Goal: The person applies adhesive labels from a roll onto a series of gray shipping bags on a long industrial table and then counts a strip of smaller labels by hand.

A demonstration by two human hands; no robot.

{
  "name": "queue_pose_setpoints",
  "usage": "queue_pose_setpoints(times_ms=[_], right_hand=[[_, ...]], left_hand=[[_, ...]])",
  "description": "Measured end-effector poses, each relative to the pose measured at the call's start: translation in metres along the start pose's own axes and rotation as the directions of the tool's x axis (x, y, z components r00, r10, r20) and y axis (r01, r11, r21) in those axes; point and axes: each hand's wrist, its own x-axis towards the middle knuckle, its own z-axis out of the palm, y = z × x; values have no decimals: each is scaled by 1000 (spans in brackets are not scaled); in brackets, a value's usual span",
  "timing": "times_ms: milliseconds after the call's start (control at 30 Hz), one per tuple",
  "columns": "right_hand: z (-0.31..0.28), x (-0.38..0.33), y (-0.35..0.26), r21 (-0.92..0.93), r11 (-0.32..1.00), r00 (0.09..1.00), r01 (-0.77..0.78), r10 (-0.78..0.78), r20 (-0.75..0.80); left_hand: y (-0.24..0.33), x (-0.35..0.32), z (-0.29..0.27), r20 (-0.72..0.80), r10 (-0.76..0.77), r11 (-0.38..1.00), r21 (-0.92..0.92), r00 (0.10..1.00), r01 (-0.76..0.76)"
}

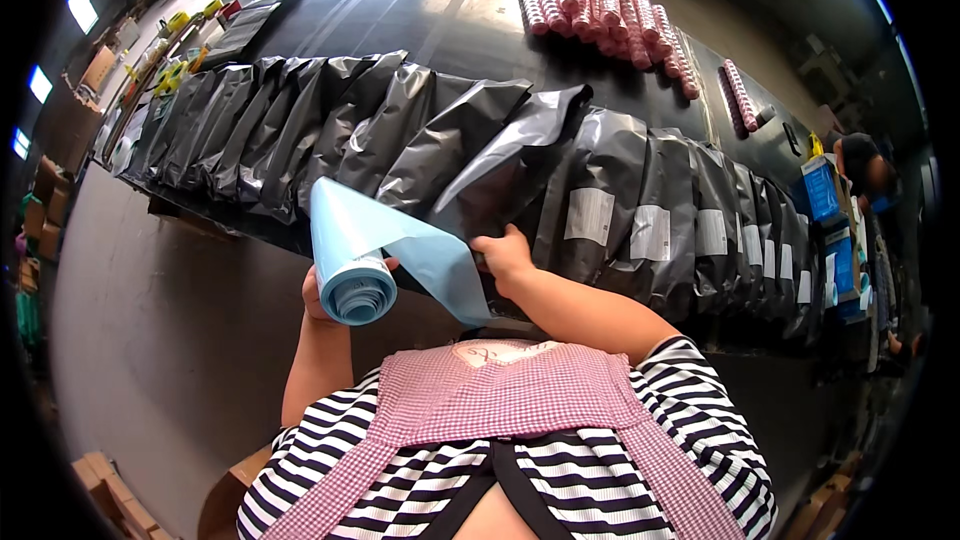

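My left hand [316, 298] is wrapped round a roll of light blue label backing [358, 292]. A loose length of the strip [405, 235] sweeps up from the roll and down to the right, toward my right wrist. My right hand [507, 257] is closed at the near side of a black plastic mailing bag [510, 160], whose top edge stands up. What its fingertips pinch is hidden. To the right of that hand stands a black bag [600, 175] bearing a white label [589, 215].
Unlabelled black bags [345, 130] line the dark table [450, 15] to the left; several labelled ones [668, 190] run right. Pink-and-white patterned rolls [610, 15] are piled at the far side. Blue boxes [825, 190] and a person [868, 165] are at the right.
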Motion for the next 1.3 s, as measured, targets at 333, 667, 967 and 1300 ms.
queue_pose_setpoints(times_ms=[333,667,967,1300], right_hand=[[-128,-94,14,-742,599,929,300,-361,84],[-47,-18,-51,-849,-122,645,515,-596,478],[-82,-9,-50,-629,352,681,693,-607,410],[-54,-91,-103,-392,-563,-81,728,-638,766]], left_hand=[[0,-14,10,-27,-184,980,-82,983,181],[-10,20,15,7,-218,974,-66,976,218],[-41,46,84,-577,-164,919,205,800,336],[-52,58,127,-275,-363,877,223,890,426]])
